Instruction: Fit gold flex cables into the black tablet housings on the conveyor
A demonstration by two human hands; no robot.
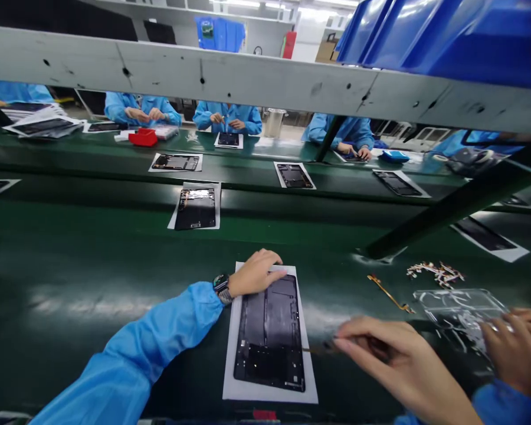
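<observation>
As L hand [255, 274] lies open on black tablet housing [269, 333], R hand [380, 360] pinches tool [318, 349] just beside it

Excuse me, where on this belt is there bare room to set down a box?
The green belt is bare left of the white sheet, above the left arm, and between that sheet and the flex cable. It is crowded to the right, around the clear tray, the loose parts, the right hand and another hand.
</observation>
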